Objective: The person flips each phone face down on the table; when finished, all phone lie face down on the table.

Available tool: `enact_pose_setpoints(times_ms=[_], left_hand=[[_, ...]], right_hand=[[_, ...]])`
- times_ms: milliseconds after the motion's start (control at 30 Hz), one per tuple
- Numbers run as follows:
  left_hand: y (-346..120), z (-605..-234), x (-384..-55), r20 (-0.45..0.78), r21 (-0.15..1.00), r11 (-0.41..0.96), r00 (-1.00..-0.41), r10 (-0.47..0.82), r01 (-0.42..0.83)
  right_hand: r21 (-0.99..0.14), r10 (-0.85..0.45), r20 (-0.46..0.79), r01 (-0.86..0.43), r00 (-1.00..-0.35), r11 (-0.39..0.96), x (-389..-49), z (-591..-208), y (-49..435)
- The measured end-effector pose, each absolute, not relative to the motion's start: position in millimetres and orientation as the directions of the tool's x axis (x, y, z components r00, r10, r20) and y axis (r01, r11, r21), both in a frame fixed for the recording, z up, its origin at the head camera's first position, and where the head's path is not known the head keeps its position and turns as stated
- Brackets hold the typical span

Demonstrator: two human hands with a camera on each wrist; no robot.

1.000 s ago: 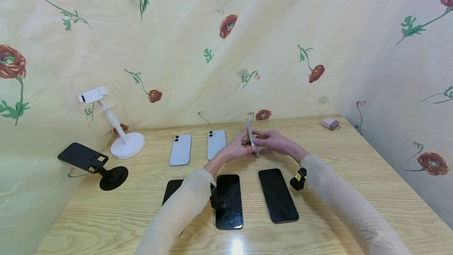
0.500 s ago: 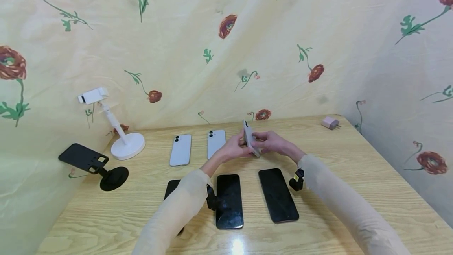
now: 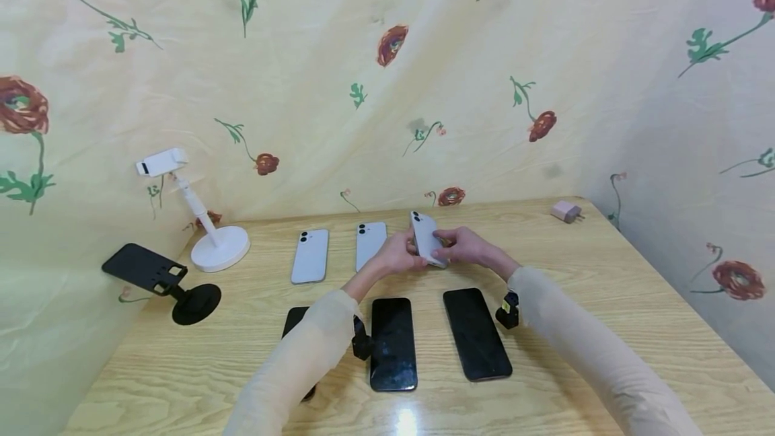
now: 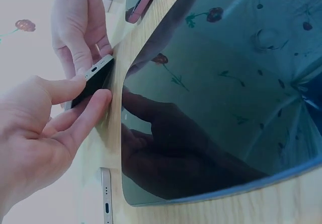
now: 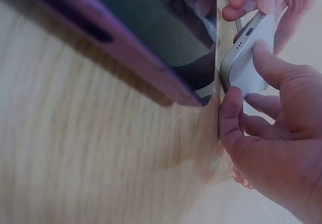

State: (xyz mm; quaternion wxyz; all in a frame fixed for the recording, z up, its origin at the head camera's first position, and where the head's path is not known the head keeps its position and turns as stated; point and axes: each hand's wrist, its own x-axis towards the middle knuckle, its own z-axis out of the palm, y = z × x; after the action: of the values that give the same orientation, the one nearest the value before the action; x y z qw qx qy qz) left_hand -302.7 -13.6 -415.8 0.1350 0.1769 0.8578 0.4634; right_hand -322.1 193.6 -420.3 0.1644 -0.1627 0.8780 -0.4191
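Note:
Both hands hold a white smartphone (image 3: pixel 427 237) just above the back middle of the table, its pale back with two camera lenses tilted up. My left hand (image 3: pixel 396 252) pinches its left edge; in the left wrist view the thumb (image 4: pixel 68 89) lies on the bottom edge and fingers reach beneath the dark screen. My right hand (image 3: pixel 471 246) grips the right side, and in the right wrist view its thumb (image 5: pixel 271 65) presses the white back (image 5: pixel 246 68). Left of the hands, two similar white phones (image 3: pixel 310 256) lie back up.
In front lie a phone with a black screen (image 3: pixel 393 345), another one (image 3: pixel 477 335) to its right, and a third (image 3: pixel 294 318) partly under the left sleeve. A white phone stand (image 3: pixel 220 247) and a black one (image 3: pixel 196 303) stand left. A pink charger (image 3: pixel 566 211) sits back right.
The held phone has turned from nearly edge-on to showing its white back, and its top has swung left and down. Both hands stay around it; the other things have not moved.

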Motion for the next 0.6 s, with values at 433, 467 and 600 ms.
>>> enact_pose_setpoints(times_ms=[433, 467, 600], left_hand=[[-7, -418, -304, -0.088, 0.745, 0.644, -0.932, 0.352, 0.173], [-6, -419, -304, -0.082, 0.736, 0.653, -0.933, 0.35, 0.18], [-3, -421, -307, -0.078, 0.703, 0.686, -0.938, 0.337, 0.188]], right_hand=[[-0.728, -0.407, -0.142, -0.184, -0.902, 0.661, -322, -422, 195], [-0.723, -0.407, -0.14, -0.188, -0.903, 0.665, -322, -422, 195], [-0.708, -0.403, -0.138, -0.194, -0.905, 0.679, -322, -422, 195]])
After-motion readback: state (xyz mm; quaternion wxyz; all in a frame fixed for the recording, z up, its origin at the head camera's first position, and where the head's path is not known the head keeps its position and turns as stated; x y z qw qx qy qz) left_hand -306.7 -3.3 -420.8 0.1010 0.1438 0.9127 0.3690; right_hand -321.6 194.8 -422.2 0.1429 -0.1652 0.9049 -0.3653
